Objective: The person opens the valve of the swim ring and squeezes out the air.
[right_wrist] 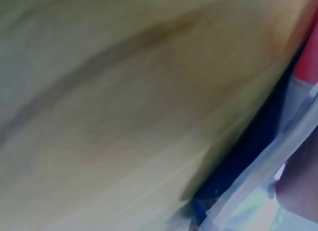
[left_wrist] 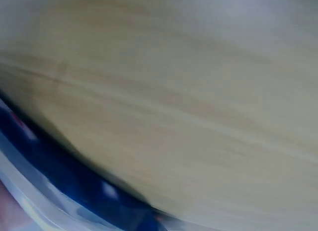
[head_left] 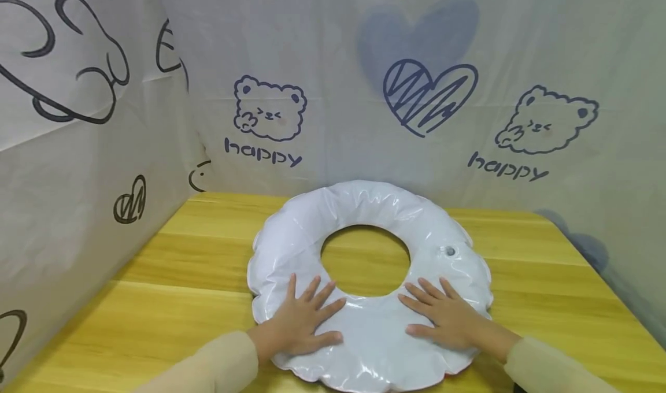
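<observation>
A white inflated swim ring [head_left: 364, 338] lies flat on the wooden table, with a small air valve [head_left: 450, 251] on its upper right. On its near left part rests my left hand [head_left: 304, 321], fingers spread and straight. My right hand [head_left: 450, 318] lies spread on the near right part, below the valve. The ring's underside edge shows dark blue [left_wrist: 64, 166] in the left wrist view. In the right wrist view that edge is dark blue [right_wrist: 248, 146] with a patch of red [right_wrist: 309, 59]. Both wrist views are blurred and show little of the hands.
The table [head_left: 171, 289] has a yellow wood grain and shows through the ring's hole. Behind it hangs a pale curtain [head_left: 333, 52] printed with bears, hearts and the word "happy". Another printed cloth [head_left: 62, 179] closes off the left side.
</observation>
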A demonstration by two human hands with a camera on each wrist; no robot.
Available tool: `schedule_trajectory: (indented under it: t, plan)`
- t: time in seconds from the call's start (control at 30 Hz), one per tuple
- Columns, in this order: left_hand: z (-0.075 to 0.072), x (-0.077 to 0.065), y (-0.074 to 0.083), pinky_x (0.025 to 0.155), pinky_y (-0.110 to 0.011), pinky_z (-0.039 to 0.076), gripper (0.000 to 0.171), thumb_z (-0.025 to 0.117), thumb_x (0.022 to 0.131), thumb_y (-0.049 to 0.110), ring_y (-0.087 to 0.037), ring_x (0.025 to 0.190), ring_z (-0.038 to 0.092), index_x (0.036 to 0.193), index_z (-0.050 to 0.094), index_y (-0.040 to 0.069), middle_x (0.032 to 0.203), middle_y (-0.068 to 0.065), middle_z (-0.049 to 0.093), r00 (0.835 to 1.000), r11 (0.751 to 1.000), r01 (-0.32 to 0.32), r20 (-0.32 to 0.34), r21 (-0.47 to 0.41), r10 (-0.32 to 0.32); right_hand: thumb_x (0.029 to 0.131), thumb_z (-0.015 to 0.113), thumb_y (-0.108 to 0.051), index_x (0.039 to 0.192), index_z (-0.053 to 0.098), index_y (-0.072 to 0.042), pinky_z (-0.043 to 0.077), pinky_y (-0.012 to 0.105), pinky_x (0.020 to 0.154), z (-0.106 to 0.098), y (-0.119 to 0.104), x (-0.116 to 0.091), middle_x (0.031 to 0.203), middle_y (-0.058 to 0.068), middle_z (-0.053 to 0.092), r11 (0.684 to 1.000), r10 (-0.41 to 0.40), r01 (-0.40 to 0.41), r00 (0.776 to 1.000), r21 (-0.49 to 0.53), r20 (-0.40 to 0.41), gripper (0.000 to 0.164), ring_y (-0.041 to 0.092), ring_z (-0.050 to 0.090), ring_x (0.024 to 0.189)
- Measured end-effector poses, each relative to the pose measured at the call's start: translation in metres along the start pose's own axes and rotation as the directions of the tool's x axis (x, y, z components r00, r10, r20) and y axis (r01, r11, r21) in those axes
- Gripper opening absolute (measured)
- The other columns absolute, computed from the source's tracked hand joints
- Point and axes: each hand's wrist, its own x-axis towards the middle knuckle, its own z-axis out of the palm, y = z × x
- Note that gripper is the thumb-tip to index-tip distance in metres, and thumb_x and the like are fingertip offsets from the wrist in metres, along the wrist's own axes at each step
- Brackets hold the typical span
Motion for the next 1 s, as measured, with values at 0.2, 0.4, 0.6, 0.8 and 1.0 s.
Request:
schedule_trajectory:
  t: [0.2,0.4,0.6,0.8,1.0]
  plan:
    - [0.005,0.001,-0.01,0.101,-0.074,0.003,0.088,0.037,0.076,0.08,-0.053,0.138,0.006,0.144,0.035,0.024,0.154,-0.022,0.015,0.962,0.976,0.214,-0.185,0.047,-0.202,0.084,0.052,-0.061,0.144,0.032,-0.009,-0.011,0.056,0.111,0.001,0.005,0.0,0.154,0.02,0.016,0.996,0.077,-0.081,0.989,-0.031,-0.124,0.082,0.046,0.002,0.141]
    - [0.004,0.008,-0.012,0.094,-0.079,-0.001,0.095,0.033,0.072,0.085,-0.056,0.136,0.001,0.147,0.026,0.028,0.154,-0.025,0.006,0.949,0.951,0.308,-0.067,-0.022,-0.309,0.081,0.056,-0.06,0.145,0.031,-0.008,-0.008,0.068,0.104,0.001,0.01,0.005,0.153,0.026,0.01,0.994,0.103,-0.101,0.994,0.046,-0.041,0.086,0.052,-0.005,0.138]
    - [0.004,0.017,-0.015,0.094,-0.08,0.001,0.091,0.031,0.074,0.084,-0.055,0.136,0.001,0.148,0.023,0.03,0.155,-0.023,0.005,0.945,0.941,0.328,0.037,-0.084,-0.326,0.084,0.054,-0.057,0.145,0.03,-0.009,-0.009,0.069,0.102,-0.003,0.015,0.012,0.153,0.025,0.01,0.983,0.133,-0.137,0.99,0.119,0.043,0.081,0.053,-0.006,0.137]
    - [0.0,0.024,-0.018,0.095,-0.079,0.002,0.088,0.029,0.077,0.082,-0.054,0.137,0.0,0.148,0.021,0.03,0.155,-0.022,0.003,0.939,0.934,0.335,0.128,-0.127,-0.319,0.087,0.051,-0.056,0.145,0.029,-0.008,-0.01,0.07,0.102,-0.005,0.018,0.017,0.153,0.025,0.009,0.974,0.141,-0.153,0.986,0.164,0.086,0.078,0.052,-0.007,0.137]
    - [-0.007,0.03,-0.023,0.096,-0.078,0.0,0.087,0.026,0.079,0.081,-0.055,0.136,-0.003,0.149,0.018,0.029,0.155,-0.022,-0.001,0.933,0.929,0.324,0.226,-0.18,-0.281,0.089,0.048,-0.056,0.146,0.027,-0.01,-0.011,0.069,0.102,-0.004,0.022,0.021,0.154,0.023,0.007,0.968,0.143,-0.166,0.981,0.189,0.128,0.076,0.05,-0.009,0.138]
